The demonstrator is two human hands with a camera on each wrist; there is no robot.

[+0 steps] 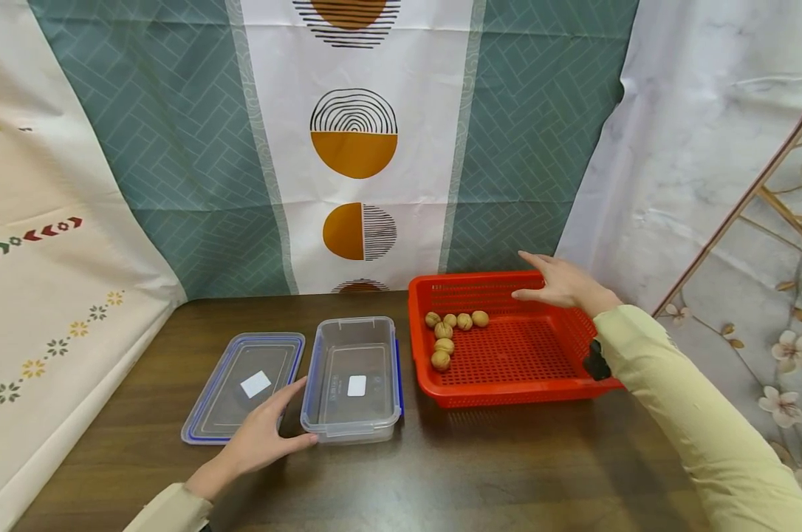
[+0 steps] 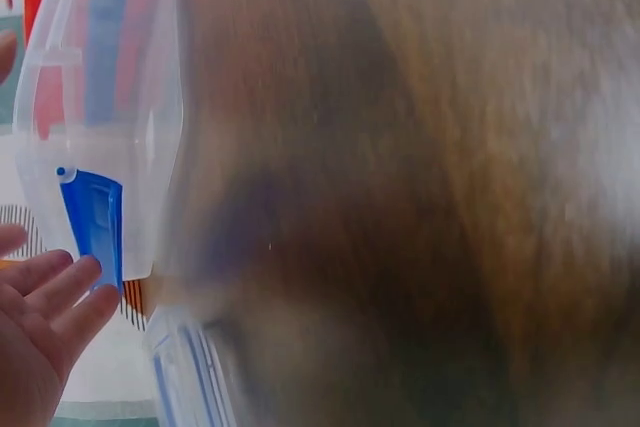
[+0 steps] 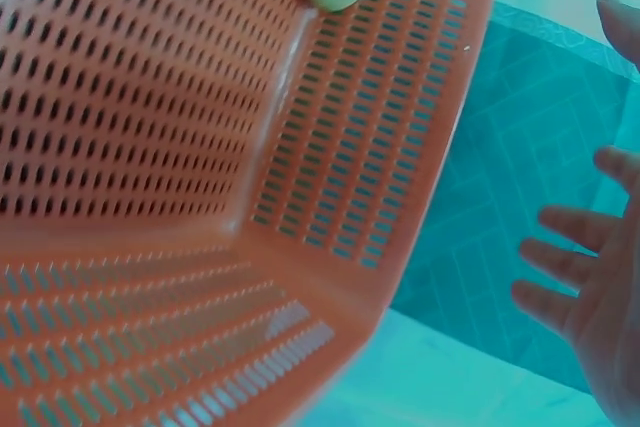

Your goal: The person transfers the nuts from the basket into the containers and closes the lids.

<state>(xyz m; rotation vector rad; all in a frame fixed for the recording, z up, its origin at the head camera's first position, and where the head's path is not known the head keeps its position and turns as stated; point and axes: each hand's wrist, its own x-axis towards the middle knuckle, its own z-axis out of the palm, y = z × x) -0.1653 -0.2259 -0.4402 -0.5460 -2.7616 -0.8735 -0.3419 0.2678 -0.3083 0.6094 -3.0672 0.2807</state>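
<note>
A clear plastic container [image 1: 348,362] with blue side clips stands on the table, a white label on its floor. My left hand [image 1: 261,436] is at its near left corner, fingers extended and the thumb tip right at the rim. In the left wrist view the left fingers [image 2: 75,292] lie beside a hanging blue clip [image 2: 95,217]. Several walnuts [image 1: 444,346] sit in the left part of a red perforated basket [image 1: 507,395]. Over the basket's far right side, my right hand [image 1: 557,282] hovers with fingers spread and nothing in it.
Left of the container lies its clear lid [image 1: 231,406] with a blue seal and a white label. The brown wooden table [image 1: 401,488] meets a patterned curtain [image 1: 208,148] at the back, with pale cloths hanging on both sides.
</note>
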